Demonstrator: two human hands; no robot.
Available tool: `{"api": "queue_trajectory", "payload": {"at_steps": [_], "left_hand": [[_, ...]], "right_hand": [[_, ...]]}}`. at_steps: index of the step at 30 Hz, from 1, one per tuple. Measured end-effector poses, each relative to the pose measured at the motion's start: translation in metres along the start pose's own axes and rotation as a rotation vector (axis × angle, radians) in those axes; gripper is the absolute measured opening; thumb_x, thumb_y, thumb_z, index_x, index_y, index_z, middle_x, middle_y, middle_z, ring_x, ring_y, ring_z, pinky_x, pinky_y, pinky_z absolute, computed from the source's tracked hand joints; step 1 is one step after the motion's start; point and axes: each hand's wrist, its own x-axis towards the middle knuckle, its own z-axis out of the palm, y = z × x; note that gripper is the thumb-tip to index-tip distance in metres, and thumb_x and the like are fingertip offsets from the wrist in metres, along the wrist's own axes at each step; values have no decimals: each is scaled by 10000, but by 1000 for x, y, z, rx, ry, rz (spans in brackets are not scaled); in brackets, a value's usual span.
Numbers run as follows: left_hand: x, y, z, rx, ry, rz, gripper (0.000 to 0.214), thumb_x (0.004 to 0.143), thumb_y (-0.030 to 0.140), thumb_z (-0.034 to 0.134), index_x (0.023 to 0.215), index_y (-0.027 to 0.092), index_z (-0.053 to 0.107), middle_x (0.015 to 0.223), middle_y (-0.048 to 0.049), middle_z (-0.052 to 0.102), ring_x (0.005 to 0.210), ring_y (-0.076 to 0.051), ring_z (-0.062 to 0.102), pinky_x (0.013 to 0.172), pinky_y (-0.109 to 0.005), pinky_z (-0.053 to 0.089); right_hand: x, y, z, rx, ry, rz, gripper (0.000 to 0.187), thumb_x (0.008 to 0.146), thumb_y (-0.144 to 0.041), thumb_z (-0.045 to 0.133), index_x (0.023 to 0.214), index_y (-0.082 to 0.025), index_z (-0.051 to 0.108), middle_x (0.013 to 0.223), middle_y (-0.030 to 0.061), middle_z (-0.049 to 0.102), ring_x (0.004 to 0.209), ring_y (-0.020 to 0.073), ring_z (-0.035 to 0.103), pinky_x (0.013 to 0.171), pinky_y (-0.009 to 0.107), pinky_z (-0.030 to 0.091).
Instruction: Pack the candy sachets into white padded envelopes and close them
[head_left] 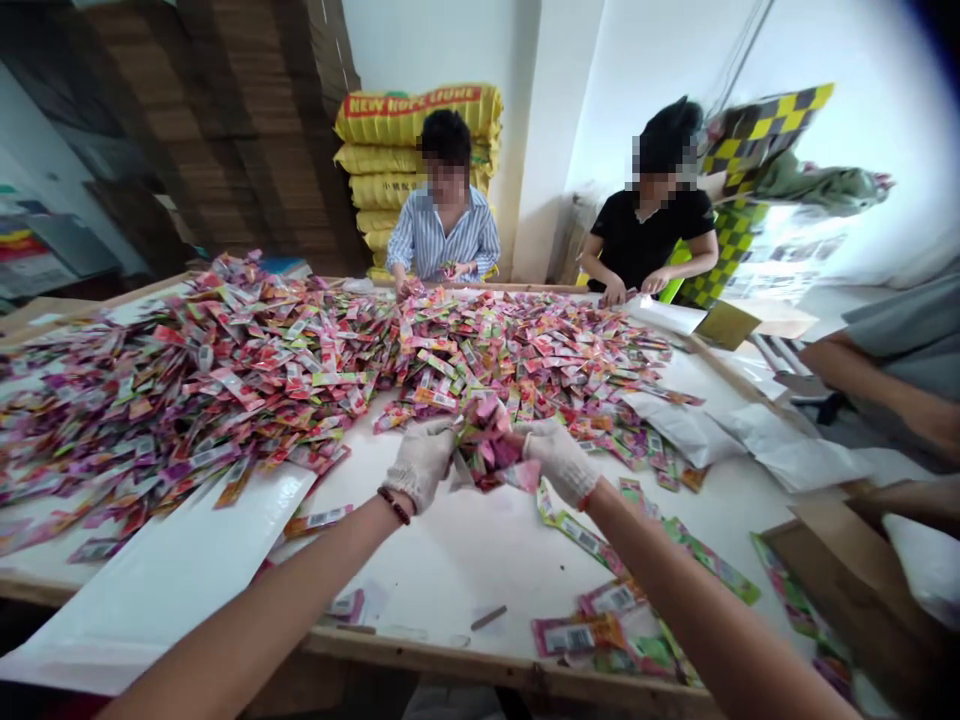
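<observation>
Both my hands wear white knit gloves and meet over the white table (465,560), near its middle. Between them is a bunch of small colourful packets (491,440), mostly pink and purple. My left hand (424,462) grips the bunch from the left side, and my right hand (559,458) closes on it from the right. A big heap of similar packets (255,360) spreads just beyond and to the left. Loose packets (581,635) lie near the front edge, by my right forearm. A white plastic mailing bag (172,580) lies under my left forearm, partly beneath some packets.
Across the table are a person in a striped shirt (444,235) and a person in black (654,240). Another person's arm (877,375) shows at right, beside white bags (787,445) and a brown carton (840,560). Yellow sacks (382,190) are stacked behind.
</observation>
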Motion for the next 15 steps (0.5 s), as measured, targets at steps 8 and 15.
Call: {"api": "queue_trajectory", "payload": {"at_steps": [8,15], "left_hand": [[22,55,-30,98,-49,-9,219,648,305,719,578,154,577,410,35,476,349,-89,445,370,-196,351],[32,59,-35,265,-54,-11,183,668,265,693,566,143,602,420,16,485,348,-106,444,368,-204,307]], "right_hand": [[19,-68,-24,-90,74,-11,163,619,-283,595,537,-203,479,387,-73,399,314,64,322,315,196,232],[21,-72,-24,6,39,6,161,619,-285,592,554,-197,474,385,-67,401,302,59,313,300,191,232]]}}
